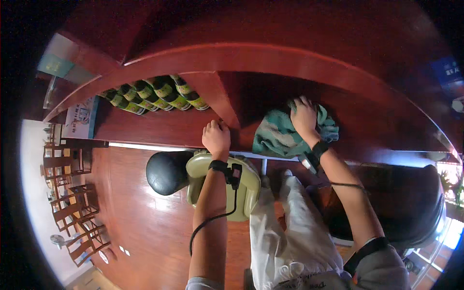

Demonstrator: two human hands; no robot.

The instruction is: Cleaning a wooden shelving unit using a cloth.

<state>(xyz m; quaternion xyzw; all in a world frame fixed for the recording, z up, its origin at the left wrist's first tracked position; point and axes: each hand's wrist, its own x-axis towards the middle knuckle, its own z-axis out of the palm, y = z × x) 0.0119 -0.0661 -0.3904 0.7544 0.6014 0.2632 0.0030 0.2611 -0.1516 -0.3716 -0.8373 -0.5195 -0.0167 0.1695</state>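
Note:
My right hand (303,116) presses on a crumpled green cloth (277,134) with pale patches, fingers bent over its far side. The cloth lies on the lower board of a reddish-brown wooden counter (174,127), within a dark compartment. To its left, my left hand (216,137) is curled into a loose fist at the board's front edge. It sits beside the lower end of a slanted wooden divider (214,92), and no object shows in it. Both wrists wear black straps, and a cable runs along each forearm.
Several dark bottles with yellow-green labels (165,95) stand left of the divider. A printed box (80,117) is at the shelf's left end. Below the counter are a beige padded seat (235,195), a black round stool (168,173) and a dark chair (398,203). Wooden chairs (69,214) stand far left.

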